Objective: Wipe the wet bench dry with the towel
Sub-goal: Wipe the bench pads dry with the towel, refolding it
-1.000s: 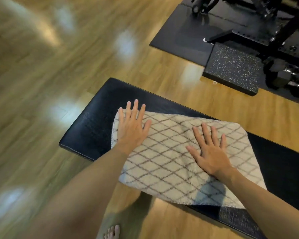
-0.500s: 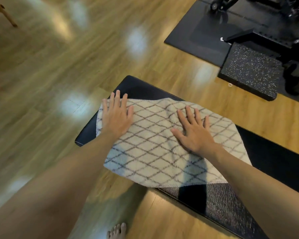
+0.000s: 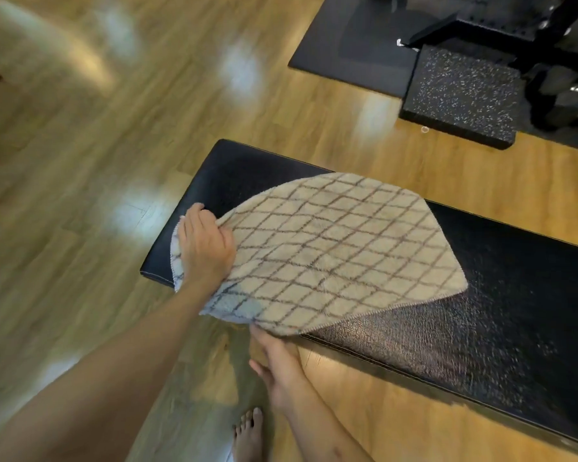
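Note:
A long black padded bench [image 3: 501, 295] runs from the centre to the right edge, its surface glistening with wet specks to the right of the towel. A cream towel [image 3: 334, 255] with a dark diamond grid lies over the bench's left part, its near edge lifted. My left hand [image 3: 204, 245] grips the towel's left end, fingers curled round the fabric near the bench's left end. My right hand [image 3: 277, 365] reaches under the towel's near edge in front of the bench; its fingertips are hidden beneath the cloth.
Wooden floor [image 3: 80, 195] surrounds the bench. A speckled black rubber block [image 3: 461, 95] and a black floor mat [image 3: 354, 45] with dark gym equipment [image 3: 548, 38] lie at the back right. My bare foot [image 3: 247, 435] stands on the floor below the bench's near side.
Both hands lay flat on the towel and slid it left along the bench. Now the left hand has bunched the towel's end and the right hand has dropped to its near edge, lifting it.

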Action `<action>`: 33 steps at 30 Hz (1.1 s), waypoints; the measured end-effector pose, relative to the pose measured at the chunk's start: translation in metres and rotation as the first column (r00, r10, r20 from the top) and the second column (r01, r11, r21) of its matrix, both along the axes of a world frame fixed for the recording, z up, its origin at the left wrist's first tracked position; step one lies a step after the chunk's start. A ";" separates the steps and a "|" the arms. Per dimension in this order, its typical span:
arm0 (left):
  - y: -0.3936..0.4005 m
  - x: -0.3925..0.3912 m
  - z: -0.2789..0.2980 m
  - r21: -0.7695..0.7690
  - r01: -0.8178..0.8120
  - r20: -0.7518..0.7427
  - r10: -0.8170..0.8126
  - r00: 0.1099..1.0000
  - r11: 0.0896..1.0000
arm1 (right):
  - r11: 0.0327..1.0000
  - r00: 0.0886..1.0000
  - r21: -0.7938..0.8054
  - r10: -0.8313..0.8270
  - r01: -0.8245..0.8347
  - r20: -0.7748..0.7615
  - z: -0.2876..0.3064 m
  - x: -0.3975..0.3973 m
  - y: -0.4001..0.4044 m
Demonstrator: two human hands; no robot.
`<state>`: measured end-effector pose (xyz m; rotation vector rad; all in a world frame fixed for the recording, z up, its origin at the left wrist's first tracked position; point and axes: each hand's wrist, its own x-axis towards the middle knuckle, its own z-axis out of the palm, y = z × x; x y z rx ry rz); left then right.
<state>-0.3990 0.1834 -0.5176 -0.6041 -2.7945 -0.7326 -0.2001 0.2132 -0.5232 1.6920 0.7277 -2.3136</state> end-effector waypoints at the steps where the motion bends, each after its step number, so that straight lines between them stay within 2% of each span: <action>1: -0.001 0.002 0.002 0.029 0.004 0.000 -0.004 1.000 1.000 | 0.999 0.999 -0.024 -0.040 0.039 -0.032 0.004 -0.004 0.001; 3: -0.003 0.007 0.005 0.078 0.006 0.028 -0.008 1.000 0.997 | 0.996 0.996 -0.056 -0.065 0.062 -0.053 0.009 -0.003 0.000; 5: -0.004 0.021 0.008 0.124 0.009 0.064 -0.017 0.998 0.992 | 0.999 0.997 -0.020 -0.049 0.048 -0.066 0.015 0.006 0.000; 10: -0.004 0.067 0.019 0.248 -0.083 0.190 0.036 0.981 0.965 | 0.978 0.997 0.199 -0.054 0.065 -0.060 0.035 0.018 0.010; 14: 0.011 0.116 0.037 0.312 -0.226 0.305 0.128 0.944 0.923 | 0.896 0.979 0.396 -0.177 0.202 -0.101 0.055 0.041 0.034; 18: 0.035 0.160 0.051 0.281 -0.141 0.299 0.053 0.953 0.949 | 0.774 0.998 0.633 -0.052 0.021 0.030 0.061 0.085 0.087; 22: 0.070 0.178 0.073 0.214 -0.180 0.500 0.051 0.865 0.960 | 0.699 1.000 0.715 -0.025 0.025 -0.010 0.089 0.114 0.149; 24: 0.086 0.188 0.089 0.203 -0.143 0.502 0.022 0.864 0.969 | 0.693 0.999 0.720 -0.005 0.032 -0.039 0.106 0.128 0.177; 25: 0.093 0.193 0.100 0.198 -0.118 0.494 0.005 0.869 0.973 | 0.735 0.997 0.676 -0.011 0.057 -0.072 0.117 0.135 0.191; 27: 0.105 0.200 0.123 0.137 -0.056 0.450 -0.012 0.893 0.989 | 0.823 0.978 0.533 -0.118 0.194 -0.174 0.137 0.146 0.217; 29: 0.113 0.200 0.140 0.047 -0.035 0.420 0.012 0.908 0.998 | 0.833 0.938 0.436 -0.273 0.342 -0.213 0.152 0.153 0.242; 30: 0.114 0.198 0.145 0.040 -0.071 0.452 0.045 0.891 0.997 | 0.825 0.925 0.420 -0.311 0.377 -0.220 0.158 0.155 0.251; 32: 0.115 0.193 0.153 0.134 -0.194 0.590 0.080 0.804 0.972 | 0.807 0.935 0.476 -0.265 0.349 -0.236 0.163 0.160 0.260; 33: 0.115 0.192 0.157 0.219 -0.246 0.641 0.051 0.766 0.944 | 0.768 0.959 0.578 -0.177 0.275 -0.221 0.163 0.164 0.261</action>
